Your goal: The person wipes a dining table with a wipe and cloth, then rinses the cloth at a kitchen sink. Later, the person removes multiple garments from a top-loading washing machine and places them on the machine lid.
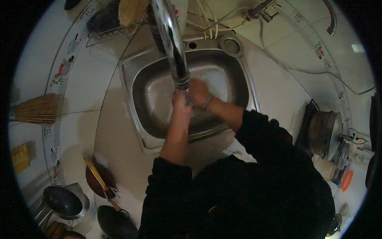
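Note:
Under the spout of a chrome tap (173, 44), my left hand (180, 100) is wet, with water running over it. My right hand (198, 92) is close against it on the right, blurred by motion, and a band (208, 102) circles that wrist. Between the two hands a small greyish patch shows, too blurred to name. Both hands are over the basin of a stainless steel sink (129, 98). The tap's end and the hands themselves hide most of the fingers, so whether either hand holds anything is unclear.
A round metal drain strainer (231, 45) sits on the sink's back right corner. Hoses (209, 28) run behind the sink. To the left, a straw brush (37, 109) hangs on the tiled wall. Chopsticks (97, 176) and pans (62, 201) are at lower left, a steamer pot (325, 136) at right.

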Demonstrator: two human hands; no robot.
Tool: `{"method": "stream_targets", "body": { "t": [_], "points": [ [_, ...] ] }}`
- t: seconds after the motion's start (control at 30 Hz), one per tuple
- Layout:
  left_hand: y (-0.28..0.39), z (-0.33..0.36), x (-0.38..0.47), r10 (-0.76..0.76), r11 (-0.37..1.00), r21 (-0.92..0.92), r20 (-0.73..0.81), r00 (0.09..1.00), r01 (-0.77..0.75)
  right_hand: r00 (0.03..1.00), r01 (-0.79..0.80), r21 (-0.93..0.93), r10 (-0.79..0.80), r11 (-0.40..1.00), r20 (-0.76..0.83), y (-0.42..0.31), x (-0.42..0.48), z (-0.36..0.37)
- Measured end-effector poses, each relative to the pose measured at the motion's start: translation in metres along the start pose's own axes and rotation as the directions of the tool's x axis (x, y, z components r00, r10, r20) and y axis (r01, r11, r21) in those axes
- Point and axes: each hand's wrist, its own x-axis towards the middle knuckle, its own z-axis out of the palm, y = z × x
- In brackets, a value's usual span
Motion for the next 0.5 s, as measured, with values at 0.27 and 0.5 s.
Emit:
{"method": "stream_targets", "body": {
  "t": [0.27,0.5],
  "points": [
    [0.010,0.047,-0.024,-0.086,0.989,0.108,-0.105,0.991,0.097,0.978,-0.188,0.054,0.192,0.981,-0.078,0.067,0.028,0.012],
    [0.046,0.015,-0.012,-0.189,0.957,0.222,-0.012,0.982,0.187,0.880,-0.344,0.423,0.131,0.838,0.456,0.098,0.011,0.017]
  ]
}}
